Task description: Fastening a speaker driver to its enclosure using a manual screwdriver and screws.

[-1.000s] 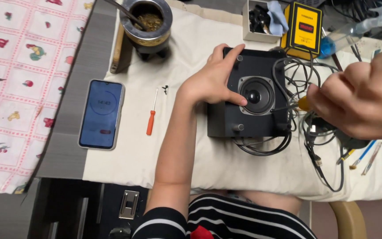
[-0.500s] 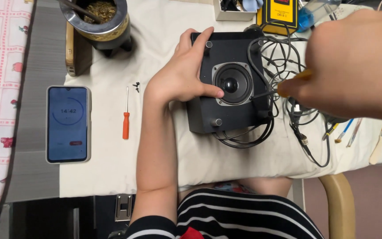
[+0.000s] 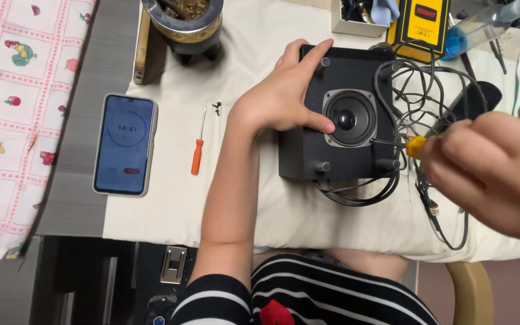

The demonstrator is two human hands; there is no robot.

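Observation:
A black speaker box (image 3: 356,81) lies face up on a white cloth (image 3: 170,198), its round driver (image 3: 349,118) in the middle. My left hand (image 3: 281,96) rests flat on the box's left side, thumb touching the driver's frame. My right hand (image 3: 498,174), close to the camera and blurred, grips a yellow-handled screwdriver (image 3: 415,146) whose thin shaft reaches the driver's lower right corner.
A tangle of black cables (image 3: 428,102) lies right of the speaker. An orange screwdriver (image 3: 197,150) and small screws (image 3: 216,108) sit on the cloth, a phone (image 3: 125,144) to their left. A cup with a metal straw (image 3: 185,21), a yellow meter (image 3: 424,24) and a spray bottle (image 3: 482,24) stand behind.
My right hand has drawn back to the right and lower, bringing the screwdriver tip onto the driver's lower right corner. The view shifted slightly. My left hand stays on the speaker.

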